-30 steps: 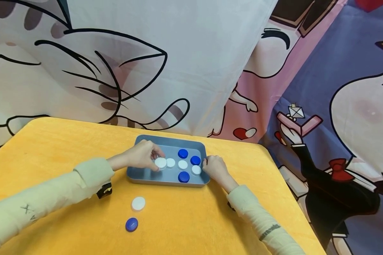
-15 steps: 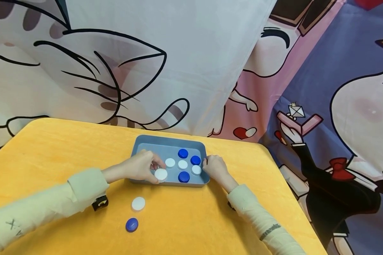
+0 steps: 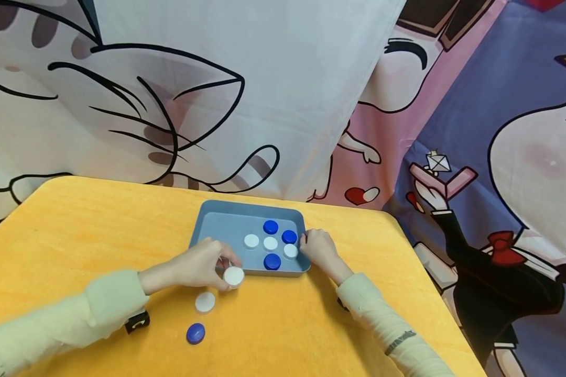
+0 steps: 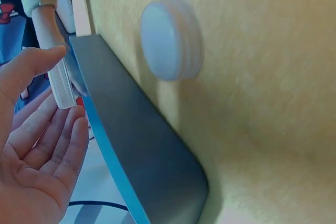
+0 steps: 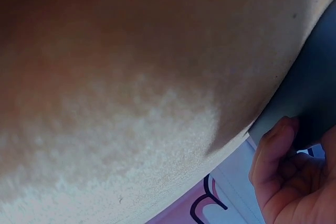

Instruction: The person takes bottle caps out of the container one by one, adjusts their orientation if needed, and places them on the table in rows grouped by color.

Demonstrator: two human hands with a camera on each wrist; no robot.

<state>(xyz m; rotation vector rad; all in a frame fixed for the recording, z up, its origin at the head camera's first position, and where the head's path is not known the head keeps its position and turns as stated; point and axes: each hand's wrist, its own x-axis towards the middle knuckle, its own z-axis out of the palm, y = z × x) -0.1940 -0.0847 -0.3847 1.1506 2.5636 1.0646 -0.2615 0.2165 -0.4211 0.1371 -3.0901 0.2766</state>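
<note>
A white bottle cap (image 3: pixel 233 277), ridged on its side, is pinched between the thumb and fingers of my left hand (image 3: pixel 203 264). That hand is over the front left edge of a grey-blue tray (image 3: pixel 226 225). My right hand (image 3: pixel 319 247) grips the tray's right rim with curled fingers; the right wrist view shows its fingers (image 5: pixel 275 145) against the tray wall. Inside the tray lie three blue caps (image 3: pixel 272 261) and three white caps (image 3: pixel 270 243), grouped toward the right. On the table, a white cap (image 3: pixel 205 302) lies just below my left hand, with a blue cap (image 3: pixel 195 333) nearer me.
The tray stands on a yellow table (image 3: pixel 283 324), close to its back edge. Behind the table hangs a curtain (image 3: pixel 302 94) printed with cartoon figures.
My left hand has lifted the white cap from inside the tray and carried it toward me, over the front rim. The right hand has stayed at the tray's right side.
</note>
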